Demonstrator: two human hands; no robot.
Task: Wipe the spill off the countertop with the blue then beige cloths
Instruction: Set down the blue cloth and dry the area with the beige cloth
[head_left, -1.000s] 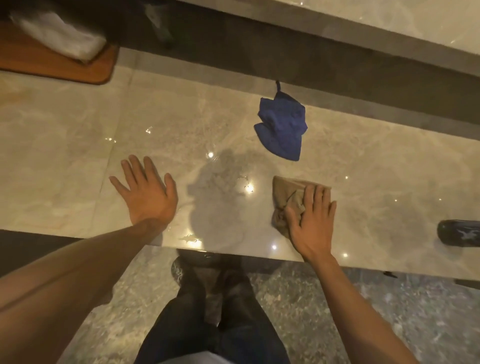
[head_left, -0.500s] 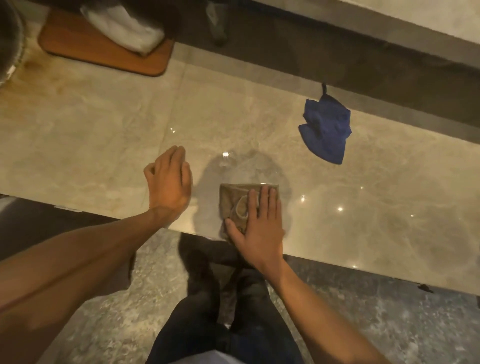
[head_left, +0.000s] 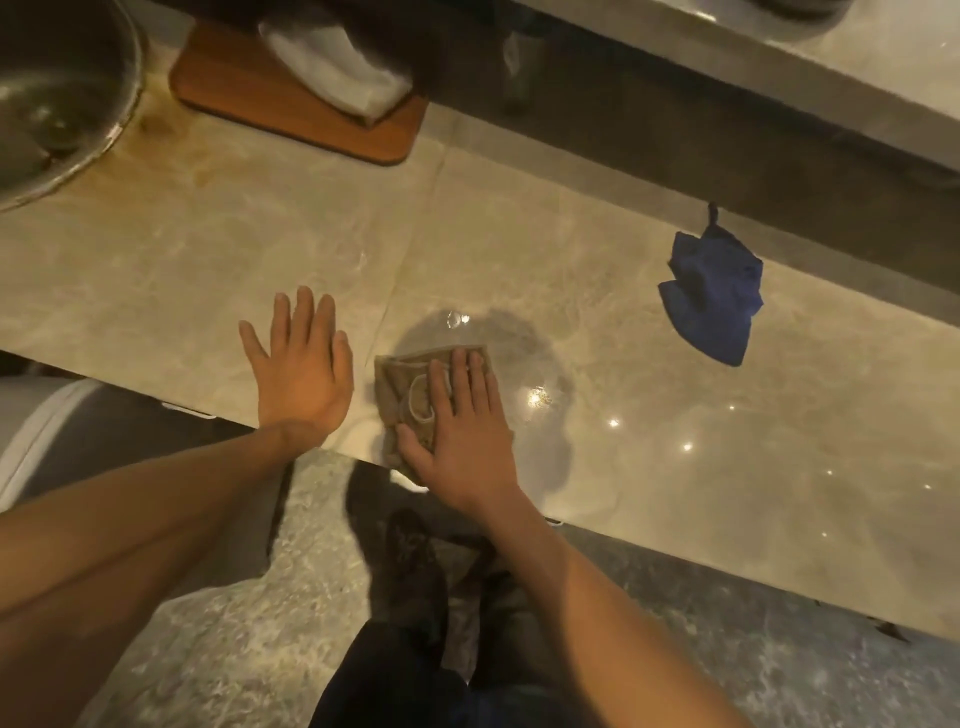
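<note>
A folded beige cloth (head_left: 400, 387) lies near the front edge of the glossy marble countertop (head_left: 649, 415). My right hand (head_left: 462, 431) presses flat on it, fingers together, covering its right half. My left hand (head_left: 301, 374) rests flat on the counter just left of the cloth, fingers spread, holding nothing. A crumpled blue cloth (head_left: 714, 299) lies apart at the back right, close to the raised ledge. Whether any liquid is left on the shiny surface is not clear.
A wooden board (head_left: 249, 101) with a white cloth (head_left: 337, 67) on it sits at the back left. A metal sink bowl (head_left: 52, 98) fills the far left corner. A dark raised ledge (head_left: 675, 130) runs along the back. My legs and stone floor are below the counter edge.
My right hand has slid the beige cloth leftward along the front edge, up beside my left hand. The view has swung left, bringing the sink into sight. The blue cloth has stayed put.
</note>
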